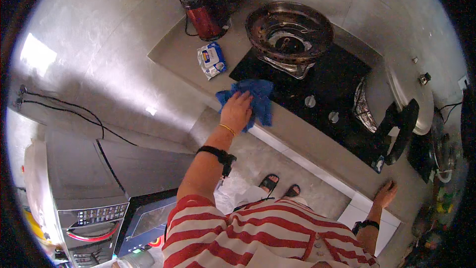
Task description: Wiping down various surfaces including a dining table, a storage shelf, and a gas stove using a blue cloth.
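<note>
My left hand [237,111] presses down on a crumpled blue cloth [262,93] at the counter's front edge, fingers spread over it. The cloth lies partly over the near left corner of a black glass gas cooktop [282,85] and droops over the edge. Just beyond it is a blue and white soft pack of wipes [212,59]. Far to the right, my right hand [386,193] rests on the beige countertop [349,160] near its front edge and appears to hold nothing.
A stained round metal pan or burner guard [256,41] sits on the left burner. Behind the wipes stands a red electric kettle [202,18] with a cord. A black-handled pan [403,126] is on the right. At lower left is a grey appliance [93,208] with buttons.
</note>
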Demonstrator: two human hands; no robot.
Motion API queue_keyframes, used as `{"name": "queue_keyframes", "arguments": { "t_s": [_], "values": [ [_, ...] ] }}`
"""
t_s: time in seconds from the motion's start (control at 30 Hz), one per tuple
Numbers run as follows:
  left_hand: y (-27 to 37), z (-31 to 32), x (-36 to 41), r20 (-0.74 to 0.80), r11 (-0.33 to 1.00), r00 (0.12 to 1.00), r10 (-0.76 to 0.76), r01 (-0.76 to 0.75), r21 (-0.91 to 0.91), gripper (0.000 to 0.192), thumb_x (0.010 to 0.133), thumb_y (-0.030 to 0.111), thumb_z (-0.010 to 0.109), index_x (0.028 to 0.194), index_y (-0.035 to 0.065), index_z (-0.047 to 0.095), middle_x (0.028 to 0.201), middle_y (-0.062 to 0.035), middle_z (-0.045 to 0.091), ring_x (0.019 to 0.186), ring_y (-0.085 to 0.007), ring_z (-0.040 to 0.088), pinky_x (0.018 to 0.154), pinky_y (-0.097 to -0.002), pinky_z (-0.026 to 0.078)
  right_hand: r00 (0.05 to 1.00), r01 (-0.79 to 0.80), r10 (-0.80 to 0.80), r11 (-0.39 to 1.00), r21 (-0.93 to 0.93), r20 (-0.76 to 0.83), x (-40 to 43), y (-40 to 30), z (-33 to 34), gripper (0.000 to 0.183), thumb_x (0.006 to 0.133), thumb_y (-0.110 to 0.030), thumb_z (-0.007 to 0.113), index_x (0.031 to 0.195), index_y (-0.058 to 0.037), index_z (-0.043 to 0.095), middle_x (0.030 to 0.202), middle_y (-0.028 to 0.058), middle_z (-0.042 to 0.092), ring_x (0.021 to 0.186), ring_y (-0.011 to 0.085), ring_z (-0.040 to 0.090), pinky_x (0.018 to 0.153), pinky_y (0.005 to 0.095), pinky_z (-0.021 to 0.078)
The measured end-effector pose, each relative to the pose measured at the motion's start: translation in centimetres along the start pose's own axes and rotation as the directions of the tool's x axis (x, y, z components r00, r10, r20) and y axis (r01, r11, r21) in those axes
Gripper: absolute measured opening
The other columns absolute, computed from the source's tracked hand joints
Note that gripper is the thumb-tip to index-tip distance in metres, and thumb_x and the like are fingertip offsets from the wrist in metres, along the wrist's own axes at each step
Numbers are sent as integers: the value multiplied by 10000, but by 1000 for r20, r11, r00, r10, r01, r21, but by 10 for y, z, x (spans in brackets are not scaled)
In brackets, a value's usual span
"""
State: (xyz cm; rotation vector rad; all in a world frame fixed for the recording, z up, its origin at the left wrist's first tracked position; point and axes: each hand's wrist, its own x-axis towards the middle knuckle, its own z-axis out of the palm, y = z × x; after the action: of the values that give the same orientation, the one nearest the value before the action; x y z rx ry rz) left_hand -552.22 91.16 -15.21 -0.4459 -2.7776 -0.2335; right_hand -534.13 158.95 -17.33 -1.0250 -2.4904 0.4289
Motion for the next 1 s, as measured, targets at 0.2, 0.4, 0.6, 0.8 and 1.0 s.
{"name": "queue_keyframes", "arguments": {
  "t_s": [0.2, 0.4, 0.6, 0.8, 1.0],
  "values": [
    [-11, 17, 9, -95, 991, 989, -116, 122, 51, 457, 851, 171, 646, 1295, 71, 606, 1367, -105, 566, 1247, -372, 507, 1060, -437, 429, 997, 69, -71, 991, -114, -12, 4, 15, 3, 479, 1035, -407, 484, 1298, -20, 584, 1249, 186, 624, 1098, 362, 618, 912, 463, 506],
    [1, 24, -5, -84, 987, 994, -66, 78, 139, 455, 847, 172, 647, 1287, 63, 609, 1355, -109, 579, 1224, -380, 526, 1048, -432, 441, 981, 139, -154, 982, -127, -116, 2, 29, 5, 471, 1039, -383, 484, 1275, 13, 584, 1208, 216, 637, 1109, 366, 607, 949, 448, 490],
    [-4, -8, -21, -122, 988, 981, -152, 153, -4, 434, 823, 146, 663, 1246, 50, 633, 1356, -115, 584, 1217, -390, 532, 1038, -459, 448, 996, 89, -70, 915, 394, -62, -67, 19, 2, 355, 1050, -239, 444, 1276, 8, 561, 1253, 96, 564, 1140, 200, 541, 980, 363, 454],
    [-63, -21, -36, -213, 974, 951, -222, 224, -14, 446, 808, 118, 669, 1245, 40, 623, 1346, -131, 588, 1224, -424, 521, 1049, -479, 433, 878, 360, -461, 812, 459, 127, -157, -142, -19, 151, 928, -73, 630, 1058, -2, 655, 906, 96, 669, 794, 209, 633, 728, 316, 506],
    [-147, -26, -38, -221, 974, 948, -227, 219, -62, 393, 834, 100, 648, 1218, 22, 630, 1300, -158, 607, 1219, -438, 515, 1054, -489, 419, 397, 621, -796, 600, 505, 456, -168, -367, -7, 231, 886, -238, 690, 1023, -52, 677, 893, 169, 692, 787, 347, 683, 691, 442, 546]
  ]
}}
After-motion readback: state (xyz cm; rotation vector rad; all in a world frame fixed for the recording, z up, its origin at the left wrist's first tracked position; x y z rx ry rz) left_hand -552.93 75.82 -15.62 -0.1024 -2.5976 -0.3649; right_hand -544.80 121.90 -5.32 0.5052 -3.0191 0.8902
